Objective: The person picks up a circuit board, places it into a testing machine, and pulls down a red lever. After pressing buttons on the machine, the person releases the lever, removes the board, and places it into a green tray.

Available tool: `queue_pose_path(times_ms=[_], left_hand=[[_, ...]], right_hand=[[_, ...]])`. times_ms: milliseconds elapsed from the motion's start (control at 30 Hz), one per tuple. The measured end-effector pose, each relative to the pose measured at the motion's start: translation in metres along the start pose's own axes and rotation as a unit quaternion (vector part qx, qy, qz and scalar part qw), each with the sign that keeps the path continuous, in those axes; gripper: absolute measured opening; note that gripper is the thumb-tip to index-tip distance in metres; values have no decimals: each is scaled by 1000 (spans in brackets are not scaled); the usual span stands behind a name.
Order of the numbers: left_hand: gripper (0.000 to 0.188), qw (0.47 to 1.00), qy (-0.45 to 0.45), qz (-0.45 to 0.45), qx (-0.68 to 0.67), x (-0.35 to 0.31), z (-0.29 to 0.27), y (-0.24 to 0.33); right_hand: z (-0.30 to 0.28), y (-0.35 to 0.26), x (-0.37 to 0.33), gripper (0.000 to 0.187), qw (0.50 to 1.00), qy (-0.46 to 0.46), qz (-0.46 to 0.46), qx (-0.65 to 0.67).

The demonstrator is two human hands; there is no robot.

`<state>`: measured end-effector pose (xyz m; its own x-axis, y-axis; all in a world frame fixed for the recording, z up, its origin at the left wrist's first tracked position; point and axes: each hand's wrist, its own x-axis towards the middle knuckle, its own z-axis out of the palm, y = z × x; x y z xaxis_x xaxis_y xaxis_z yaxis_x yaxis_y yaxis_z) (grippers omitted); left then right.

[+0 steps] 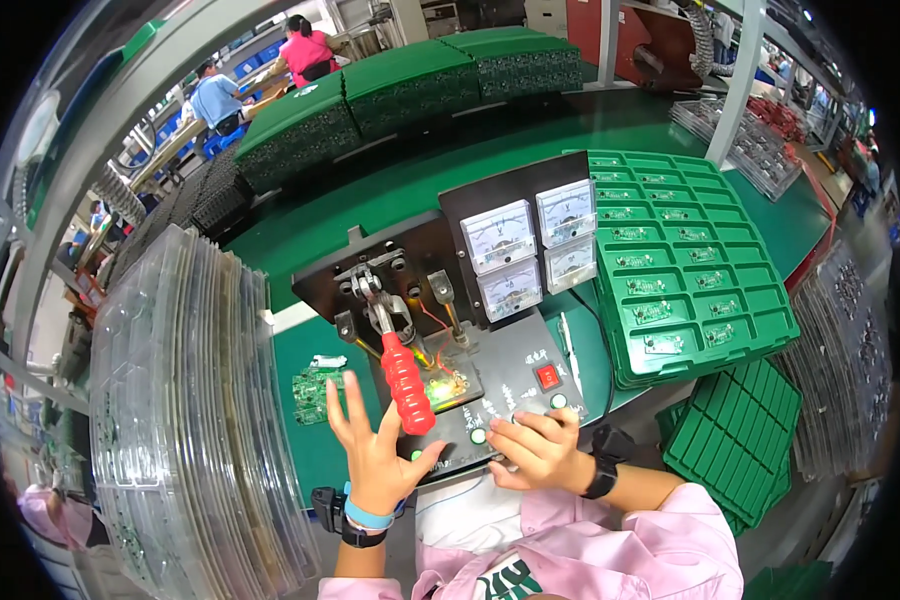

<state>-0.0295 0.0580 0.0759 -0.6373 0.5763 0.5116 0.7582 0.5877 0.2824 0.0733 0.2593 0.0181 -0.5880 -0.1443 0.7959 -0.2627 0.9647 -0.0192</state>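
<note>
My left hand (373,465) is open, fingers spread, just below the red ribbed handle (407,385) of a toggle clamp (375,290) on a black test fixture. No grip on the handle shows. A lit circuit board (448,388) glows yellow-green under the clamp, partly hidden by the handle. My right hand (542,452) is at the fixture's front edge, near a round lit button (478,436). Its fingers are loosely bent, with the thumb apart and nothing visible between them. Green circuit boards (315,398) lie left of the fixture.
Several dial meters (500,238) stand behind the fixture's red switch (547,376). A green compartment tray (660,285) holding boards is at right, with a pen (570,350) before it. Clear plastic trays (185,420) are stacked high at left. More green trays (405,85) line the back.
</note>
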Motion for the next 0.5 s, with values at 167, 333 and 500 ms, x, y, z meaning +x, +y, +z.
queue_pose_path(times_ms=[167, 333, 500], left_hand=[[77, 993, 116, 23, -19, -19, 17, -11], [72, 995, 81, -61, -19, -19, 8, -4], [56, 969, 29, -191, 153, -26, -6, -28]], right_hand=[[-42, 5, 120, 37, 949, -88, -89, 289], [-27, 41, 241, 39, 950, 118, -165, 239], [-9, 28, 213, 46, 981, 78, 3, 175]])
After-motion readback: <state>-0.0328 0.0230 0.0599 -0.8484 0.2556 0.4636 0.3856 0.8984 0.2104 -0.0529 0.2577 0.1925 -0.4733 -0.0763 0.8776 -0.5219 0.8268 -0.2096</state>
